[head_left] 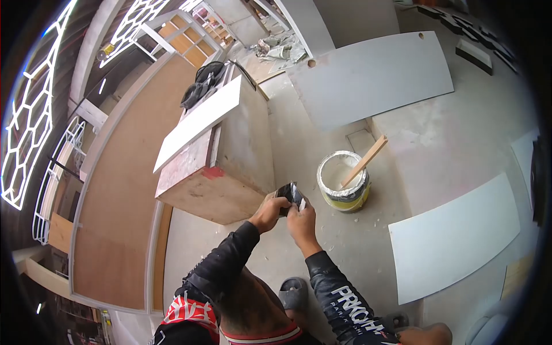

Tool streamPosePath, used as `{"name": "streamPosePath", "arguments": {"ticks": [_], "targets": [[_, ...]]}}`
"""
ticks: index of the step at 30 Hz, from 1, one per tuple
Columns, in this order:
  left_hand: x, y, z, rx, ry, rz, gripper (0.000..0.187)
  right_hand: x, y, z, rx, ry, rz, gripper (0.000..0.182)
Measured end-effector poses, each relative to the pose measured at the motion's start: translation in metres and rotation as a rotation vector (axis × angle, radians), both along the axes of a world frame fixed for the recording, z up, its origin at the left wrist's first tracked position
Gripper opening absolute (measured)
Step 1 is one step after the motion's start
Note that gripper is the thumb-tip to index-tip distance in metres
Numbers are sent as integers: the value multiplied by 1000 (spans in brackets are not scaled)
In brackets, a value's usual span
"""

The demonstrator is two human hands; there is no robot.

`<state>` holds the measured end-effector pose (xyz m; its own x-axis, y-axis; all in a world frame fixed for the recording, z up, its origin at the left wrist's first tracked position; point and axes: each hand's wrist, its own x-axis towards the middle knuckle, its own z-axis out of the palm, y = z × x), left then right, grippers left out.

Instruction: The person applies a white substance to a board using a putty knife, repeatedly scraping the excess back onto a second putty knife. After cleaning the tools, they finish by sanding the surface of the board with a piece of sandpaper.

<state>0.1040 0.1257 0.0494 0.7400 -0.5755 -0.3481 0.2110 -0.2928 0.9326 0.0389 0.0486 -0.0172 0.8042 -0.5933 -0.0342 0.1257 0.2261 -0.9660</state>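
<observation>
Both of my hands are together in front of me, low in the middle of the head view. My left hand (pixel 267 213) is closed, its thumb pressed on a dark flat object with a shiny, whitish edge (pixel 286 192). My right hand (pixel 302 223) grips the same object from the other side. Its exact kind cannot be made out, as the fingers cover part of it. To the right of my hands stands a bucket (pixel 329 195) of whitish paste with a wooden stick (pixel 368 158) leaning in it.
A wooden box (pixel 241 149) stands left of my hands, with a white board (pixel 201 123) and a dark bag (pixel 204 83) on top. One pale panel (pixel 379 75) is ahead and another (pixel 457 238) is at right. A large framed brown panel (pixel 123 201) is at left.
</observation>
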Motion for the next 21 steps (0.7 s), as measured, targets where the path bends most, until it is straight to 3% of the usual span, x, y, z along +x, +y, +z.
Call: {"name": "streamPosePath", "arguments": {"ticks": [2, 4, 6, 8, 10, 12, 14, 16, 18, 21], "targets": [[-5, -4, 2, 50, -82, -44, 32, 2, 1, -3, -79, -44, -70, 41], [-12, -11, 0, 84, -175, -59, 38, 18, 0, -31, 77, 16, -76, 39], [-3, -6, -4, 118, -170, -94, 44, 22, -3, -37, 50, 50, -30, 34], [7, -4, -9, 27, -121, 57, 49, 10, -13, -14, 15, 94, -15, 31], [18, 1, -10, 95, -258, 160, 51, -1, -2, 6, 0, -4, 10, 29], [31, 13, -18, -156, 5, 75, 48, -2, 15, 12, -25, -22, 36, 28], [11, 2, 0, 126, -185, -93, 44, 0, 6, -5, 82, -25, 82, 27], [-5, -6, -11, 112, -334, -73, 39, 11, -14, -29, 300, 1, 83, 26], [9, 1, -12, 322, -264, -95, 31, 12, -21, -40, 142, 56, 67, 26], [24, 18, -1, 224, -293, 201, 21, 6, -21, -41, 111, 192, -29, 30]]}}
